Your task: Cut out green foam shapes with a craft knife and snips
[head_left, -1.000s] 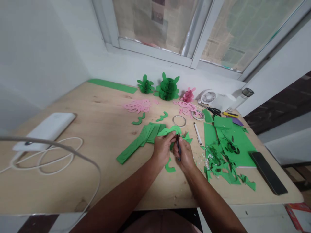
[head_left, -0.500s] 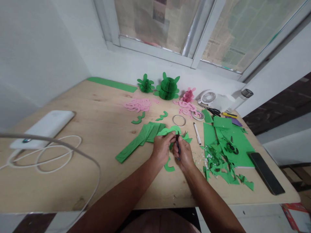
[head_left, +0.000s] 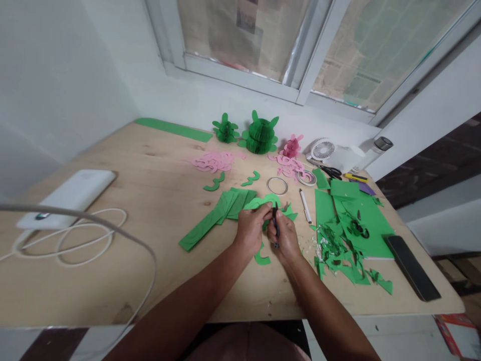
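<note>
**Cutting green paper at a cluttered wooden table**

While bent over a pale wooden table (head_left: 158,271), working both hands at its middle. Farther right, spreading green paper sheets (head_left: 361,215) under a heap of green scraps (head_left: 338,255), beside a dark phone (head_left: 411,275). To the left, lying flat, a white power bank (head_left: 67,196) with coiled white cable (head_left: 63,238). Near the window, standing upright, a large green honeycomb paper cactus (head_left: 260,135). Just left of the hands, fanning out, folded green strips (head_left: 216,218). Left hand (head_left: 251,230) pinching a curved green paper cutout (head_left: 263,202) between thumb and fingers. Right hand (head_left: 285,236) closed around a dark craft knife (head_left: 275,224), tip touching the cutout. Below, resting on the table between the hands, a small green crescent (head_left: 262,258).
</note>
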`<state>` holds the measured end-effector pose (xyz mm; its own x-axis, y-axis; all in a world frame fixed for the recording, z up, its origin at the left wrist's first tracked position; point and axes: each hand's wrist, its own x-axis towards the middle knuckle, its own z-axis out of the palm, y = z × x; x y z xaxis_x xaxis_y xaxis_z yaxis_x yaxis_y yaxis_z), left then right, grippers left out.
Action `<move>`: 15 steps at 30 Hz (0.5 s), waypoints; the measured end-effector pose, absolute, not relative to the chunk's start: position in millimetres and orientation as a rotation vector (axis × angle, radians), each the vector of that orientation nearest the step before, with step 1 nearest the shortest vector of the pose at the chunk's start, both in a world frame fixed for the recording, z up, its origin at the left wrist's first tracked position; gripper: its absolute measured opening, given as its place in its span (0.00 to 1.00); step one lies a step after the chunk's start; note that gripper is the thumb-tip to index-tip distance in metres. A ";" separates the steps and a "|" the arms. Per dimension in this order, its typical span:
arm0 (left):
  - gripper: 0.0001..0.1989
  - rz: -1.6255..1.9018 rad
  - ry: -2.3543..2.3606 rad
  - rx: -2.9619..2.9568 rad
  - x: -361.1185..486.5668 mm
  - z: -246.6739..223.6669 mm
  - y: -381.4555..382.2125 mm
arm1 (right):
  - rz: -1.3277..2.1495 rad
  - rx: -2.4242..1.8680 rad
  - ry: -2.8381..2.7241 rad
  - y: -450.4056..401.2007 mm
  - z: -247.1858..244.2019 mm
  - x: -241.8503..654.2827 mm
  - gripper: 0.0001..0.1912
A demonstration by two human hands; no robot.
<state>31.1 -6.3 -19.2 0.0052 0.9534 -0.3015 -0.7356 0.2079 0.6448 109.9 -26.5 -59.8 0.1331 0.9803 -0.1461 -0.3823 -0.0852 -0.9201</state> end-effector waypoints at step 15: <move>0.08 1.354 0.799 0.335 30.9 -21.3 -5.1 | 1.350 -1.067 -0.727 -25.6 -61.0 109.9 0.27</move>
